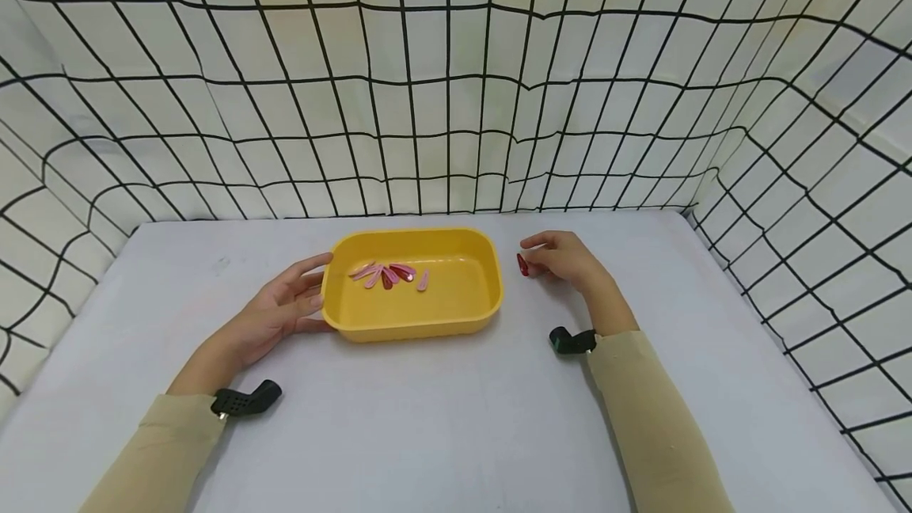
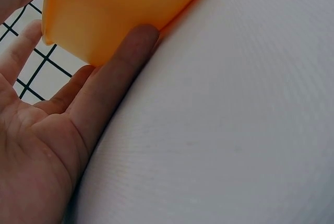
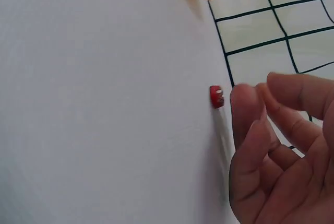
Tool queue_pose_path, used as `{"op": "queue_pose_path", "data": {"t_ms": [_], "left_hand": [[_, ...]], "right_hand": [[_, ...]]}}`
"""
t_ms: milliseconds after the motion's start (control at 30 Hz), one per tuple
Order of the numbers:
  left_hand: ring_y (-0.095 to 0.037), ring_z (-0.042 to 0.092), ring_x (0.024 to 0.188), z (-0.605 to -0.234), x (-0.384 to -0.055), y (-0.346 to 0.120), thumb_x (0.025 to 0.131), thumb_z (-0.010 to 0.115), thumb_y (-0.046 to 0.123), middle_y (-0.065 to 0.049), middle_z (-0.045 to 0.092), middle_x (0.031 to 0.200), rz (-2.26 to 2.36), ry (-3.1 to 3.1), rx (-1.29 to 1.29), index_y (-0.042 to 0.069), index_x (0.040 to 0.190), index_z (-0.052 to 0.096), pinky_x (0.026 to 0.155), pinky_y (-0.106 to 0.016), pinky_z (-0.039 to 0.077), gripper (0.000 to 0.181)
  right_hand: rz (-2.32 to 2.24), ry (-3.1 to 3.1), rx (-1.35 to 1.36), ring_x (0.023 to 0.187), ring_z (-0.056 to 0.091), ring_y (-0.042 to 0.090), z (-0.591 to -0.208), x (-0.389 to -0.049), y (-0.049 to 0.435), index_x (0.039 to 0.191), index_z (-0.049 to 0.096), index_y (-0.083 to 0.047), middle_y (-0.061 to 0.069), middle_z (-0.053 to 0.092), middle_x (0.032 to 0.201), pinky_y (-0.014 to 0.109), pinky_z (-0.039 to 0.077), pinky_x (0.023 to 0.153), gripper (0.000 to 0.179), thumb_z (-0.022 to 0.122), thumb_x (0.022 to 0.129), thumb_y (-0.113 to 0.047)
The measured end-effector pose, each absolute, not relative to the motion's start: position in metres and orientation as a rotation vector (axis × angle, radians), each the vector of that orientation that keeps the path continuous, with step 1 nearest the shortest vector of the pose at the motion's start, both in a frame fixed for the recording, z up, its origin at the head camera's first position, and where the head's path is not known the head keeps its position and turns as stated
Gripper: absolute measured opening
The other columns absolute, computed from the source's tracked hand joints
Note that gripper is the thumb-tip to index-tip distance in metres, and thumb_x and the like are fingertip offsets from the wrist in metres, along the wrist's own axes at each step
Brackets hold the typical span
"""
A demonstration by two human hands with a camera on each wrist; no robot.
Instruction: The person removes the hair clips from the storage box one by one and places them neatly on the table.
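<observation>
A yellow plastic tray (image 1: 413, 331) holds several pink and red snap hair clips (image 1: 387, 277), most bunched toward its left side and one pink clip (image 1: 423, 281) apart from them. My left hand (image 1: 274, 311) rests against the tray's left end, fingers spread and fairly straight along its wall (image 2: 104, 20). To the right of the tray, a single red hair clip (image 1: 523, 264) lies on the white table. My right hand (image 1: 563, 258) is beside it, its loosely bent fingertips close to the clip. In the right wrist view a narrow gap separates the red clip (image 3: 216, 96) from the fingers (image 3: 245, 106).
A white cloth-like surface (image 1: 442, 418) covers the table. Black grid netting (image 1: 449, 77) over white sheeting rises behind the table and along both sides. Each wrist carries a small black camera on a strap (image 1: 245, 400).
</observation>
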State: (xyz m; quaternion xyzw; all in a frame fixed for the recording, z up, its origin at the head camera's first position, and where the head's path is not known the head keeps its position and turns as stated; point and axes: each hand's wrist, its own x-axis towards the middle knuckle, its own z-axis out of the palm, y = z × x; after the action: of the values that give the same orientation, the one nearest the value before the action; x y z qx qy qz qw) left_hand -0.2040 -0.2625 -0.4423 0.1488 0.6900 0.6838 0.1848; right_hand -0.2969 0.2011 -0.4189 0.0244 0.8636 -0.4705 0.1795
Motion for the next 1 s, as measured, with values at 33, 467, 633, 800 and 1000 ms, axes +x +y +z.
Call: {"op": "queue_pose_path", "data": {"t_ms": [33,467,633,800,1000], "left_hand": [[-0.018,0.061,0.12,-0.443,-0.204,-0.263,0.103,0.05,0.006,-0.027,0.019,0.159,1.929,1.943,0.423,0.018,0.158,0.023,0.09,-0.045,0.059,0.062],[-0.018,0.06,0.121,-0.443,-0.203,-0.263,0.103,0.051,0.006,-0.026,0.018,0.16,1.927,1.944,0.418,0.019,0.158,0.023,0.09,-0.047,0.058,0.063],[-0.019,0.061,0.121,-0.443,-0.202,-0.264,0.103,0.051,0.006,-0.026,0.019,0.16,1.93,1.941,0.416,0.018,0.158,0.023,0.09,-0.047,0.058,0.063],[-0.019,0.06,0.122,-0.444,-0.202,-0.264,0.103,0.051,0.006,-0.025,0.019,0.16,1.928,1.941,0.426,0.018,0.158,0.022,0.091,-0.048,0.058,0.063],[-0.019,0.059,0.123,-0.444,-0.202,-0.264,0.103,0.051,0.006,-0.024,0.019,0.16,1.922,1.95,0.42,0.019,0.158,0.023,0.091,-0.048,0.058,0.063]], "right_hand": [[-1.361,2.413,0.073,0.092,0.066,0.021,-0.418,-0.296,0.201,0.127,0.064,-0.017,0.007,0.071,0.105,0.029,0.05,0.079,0.032,0.063,0.097,-0.025],[-1.621,2.273,-0.054,0.104,0.066,0.031,-0.388,-0.279,0.184,0.132,0.059,-0.01,0.016,0.064,0.118,0.038,0.057,0.089,0.037,0.059,0.1,-0.027],[-1.684,2.251,-0.146,0.107,0.062,0.042,-0.377,-0.27,0.171,0.125,0.062,-0.012,0.02,0.062,0.116,0.042,0.058,0.085,0.029,0.06,0.099,-0.024],[-1.689,2.244,-0.242,0.096,0.067,0.032,-0.371,-0.262,0.156,0.125,0.063,-0.008,0.016,0.065,0.11,0.03,0.055,0.067,0.029,0.06,0.099,-0.02],[-1.667,2.173,-0.334,0.092,0.068,0.025,-0.37,-0.253,0.132,0.124,0.064,-0.01,0.02,0.065,0.114,0.031,0.06,0.073,0.028,0.064,0.097,-0.018]]}}
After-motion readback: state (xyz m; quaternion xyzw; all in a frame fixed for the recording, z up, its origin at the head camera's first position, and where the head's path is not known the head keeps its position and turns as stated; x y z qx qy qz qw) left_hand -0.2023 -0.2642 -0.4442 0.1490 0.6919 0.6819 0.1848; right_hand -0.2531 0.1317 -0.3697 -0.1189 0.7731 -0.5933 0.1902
